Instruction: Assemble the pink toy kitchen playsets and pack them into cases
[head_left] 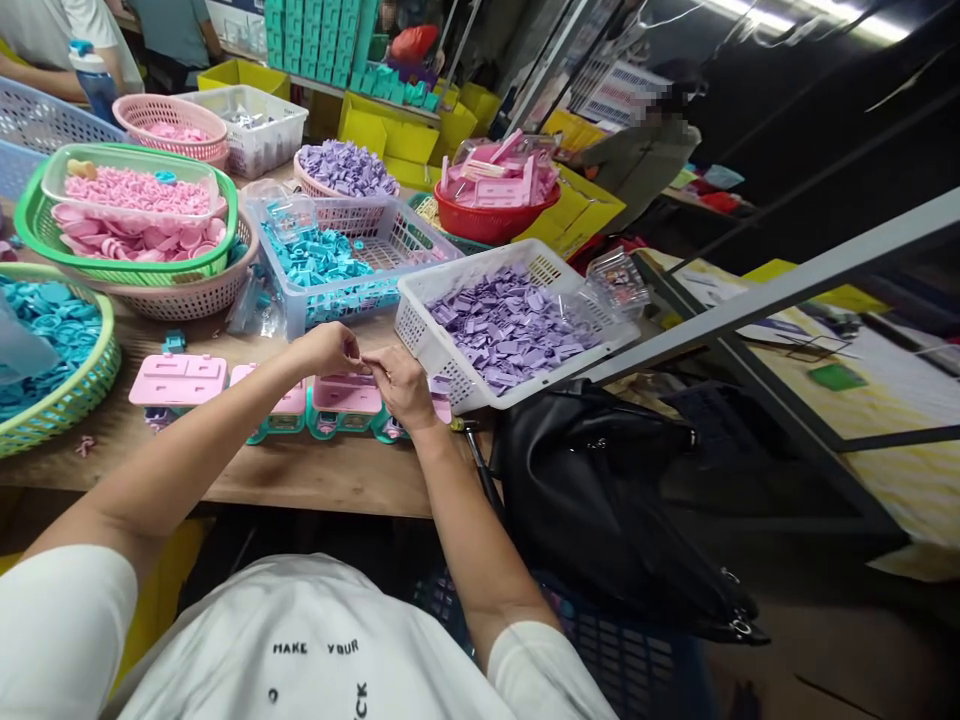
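My left hand [327, 350] and my right hand [406, 386] meet over a row of pink-topped toy assemblies with teal bases. The fingertips of both are pinched together, and whatever lies between them is too small to make out. Below the hands sits one pink-topped assembly [346, 395]; my right hand partly covers its neighbour. Another pink-topped assembly [180, 380] stands at the left end of the row, near a small teal piece [173, 341]. Just beyond my right hand, a white basket [420, 345] holds many small purple parts [510, 325].
A clear bluish basket [296, 315] of teal parts stands behind the row. Leftward are a green basin [34, 215] of pink parts and a light-green basket [105, 375]. A hammer [480, 455] and a black bag [592, 490] lie by the table's right edge. A metal post [787, 280] slants across the right.
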